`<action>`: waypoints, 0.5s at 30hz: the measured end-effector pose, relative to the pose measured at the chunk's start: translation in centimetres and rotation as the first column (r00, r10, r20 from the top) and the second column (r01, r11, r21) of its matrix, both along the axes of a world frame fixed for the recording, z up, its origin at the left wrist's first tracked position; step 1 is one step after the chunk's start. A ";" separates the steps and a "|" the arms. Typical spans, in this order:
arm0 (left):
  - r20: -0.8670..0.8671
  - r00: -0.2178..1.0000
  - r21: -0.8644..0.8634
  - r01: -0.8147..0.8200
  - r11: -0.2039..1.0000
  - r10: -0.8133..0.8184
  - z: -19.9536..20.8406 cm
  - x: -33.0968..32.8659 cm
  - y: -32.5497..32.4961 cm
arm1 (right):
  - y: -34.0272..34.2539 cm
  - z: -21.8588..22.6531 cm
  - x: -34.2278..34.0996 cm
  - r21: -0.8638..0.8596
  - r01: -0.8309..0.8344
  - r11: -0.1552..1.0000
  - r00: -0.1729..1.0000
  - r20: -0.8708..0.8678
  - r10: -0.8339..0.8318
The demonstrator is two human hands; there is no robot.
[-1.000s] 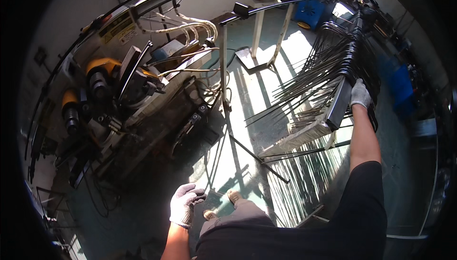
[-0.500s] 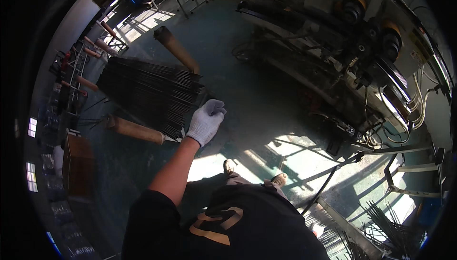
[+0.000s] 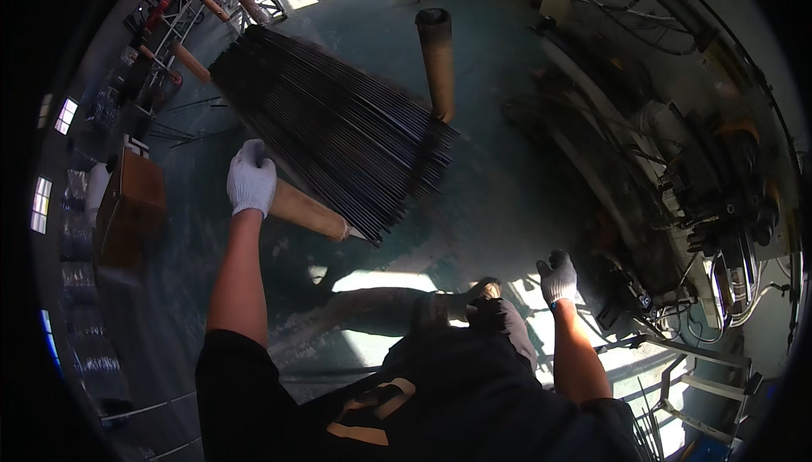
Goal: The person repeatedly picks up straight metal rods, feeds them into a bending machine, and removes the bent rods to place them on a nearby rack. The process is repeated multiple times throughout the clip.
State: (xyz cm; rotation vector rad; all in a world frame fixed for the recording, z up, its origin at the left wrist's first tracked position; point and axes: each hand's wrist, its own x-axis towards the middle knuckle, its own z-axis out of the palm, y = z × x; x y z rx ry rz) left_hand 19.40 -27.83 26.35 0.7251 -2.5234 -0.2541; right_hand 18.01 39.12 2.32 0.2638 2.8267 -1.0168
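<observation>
Two gloved hands, one pile of rods and two large brown tubes flanking it are in view; the rods are too many to count. The pile of rods [image 3: 330, 123] lies left of centre, dark, slender and roughly parallel, with ragged right ends. The left hand [image 3: 252, 178] appears just beside the near tube [image 3: 309, 212], fingers bent; I cannot tell whether it grips anything. The right hand [image 3: 558, 277] is loosely curled, nothing visible in it. The far tube [image 3: 436, 64] edges the pile; floor [image 3: 499, 183] stretches rightward to a machine [image 3: 719, 200].
</observation>
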 end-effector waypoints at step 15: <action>0.115 0.989 -0.318 -0.056 0.946 0.097 -1.2 -6.5 2.9 | -39.3 -8.8 -27.4 0.242 -0.543 0.804 0.836 0.247 0.490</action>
